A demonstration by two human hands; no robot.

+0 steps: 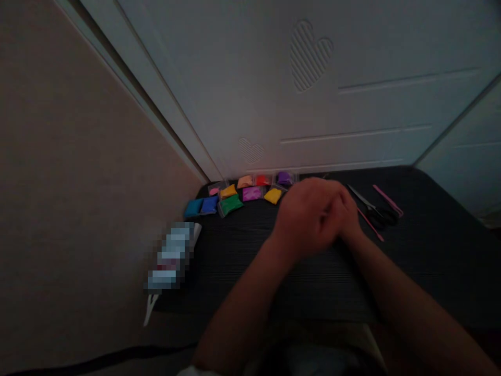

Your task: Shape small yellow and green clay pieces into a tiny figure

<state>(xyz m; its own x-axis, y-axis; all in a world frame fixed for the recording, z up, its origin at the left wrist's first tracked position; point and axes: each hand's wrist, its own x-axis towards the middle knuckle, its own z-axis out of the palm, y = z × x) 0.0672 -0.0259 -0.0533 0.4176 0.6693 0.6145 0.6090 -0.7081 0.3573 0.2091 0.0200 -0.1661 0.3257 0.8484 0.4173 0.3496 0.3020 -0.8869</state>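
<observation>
Above the dark tabletop, my two hands are pressed together with the palms facing each other. My left hand (303, 216) lies over the front, its fingers wrapped across the other hand. Mostly covered by it, my right hand (346, 209) is closed against the left palm. Anything between the palms is hidden. Just behind them lie small clear packets of coloured, clay-like material, among them a yellow packet (273, 196), a purple packet (285, 178) and a magenta packet (251, 194).
Scissors (378, 213) with black handles, a thin pink stick (371, 225) and a pink tool (387, 200) lie to the right. Left are a green packet (231, 204), a blue packet (209, 204) and a blurred pale device (172, 256) with a cord. A white panel (219, 62) stands behind the table.
</observation>
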